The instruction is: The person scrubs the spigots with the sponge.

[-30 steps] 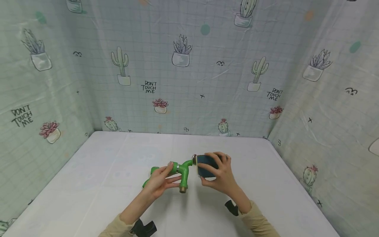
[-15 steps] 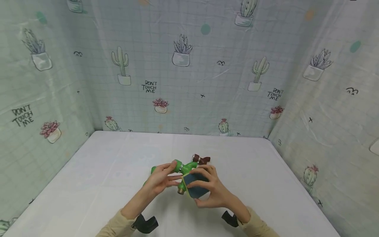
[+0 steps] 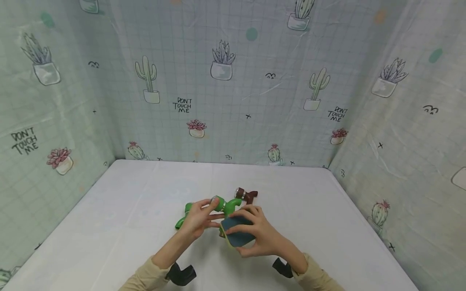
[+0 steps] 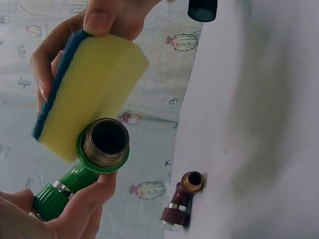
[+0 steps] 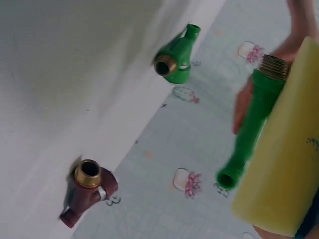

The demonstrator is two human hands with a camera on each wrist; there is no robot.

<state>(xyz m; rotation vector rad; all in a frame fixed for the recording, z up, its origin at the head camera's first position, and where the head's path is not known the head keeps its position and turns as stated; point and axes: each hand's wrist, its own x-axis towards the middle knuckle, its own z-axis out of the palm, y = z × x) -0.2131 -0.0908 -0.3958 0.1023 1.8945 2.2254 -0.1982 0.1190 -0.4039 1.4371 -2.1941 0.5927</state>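
Note:
My left hand (image 3: 199,219) grips a green tap (image 3: 230,206) by its ribbed collar, above the table. The tap's brass threaded end (image 4: 105,142) faces the left wrist camera. My right hand (image 3: 260,232) pinches a sponge (image 3: 238,231), thumb on one edge and fingers over its dark blue scouring side. In the left wrist view the yellow side of the sponge (image 4: 94,84) lies against the tap, beside the threaded end. The sponge hides part of the tap's lower body in the head view.
A second green tap (image 3: 180,222) lies on the white table (image 3: 145,194) behind my left hand. A dark red tap (image 3: 248,195) lies farther back, beyond the held tap. Patterned cloth walls (image 3: 225,105) stand around the table's back and sides.
My right hand has brought the sponge left and down from the tap's far end to its lower body. The dark red tap has come into fuller view. My left hand has barely moved.

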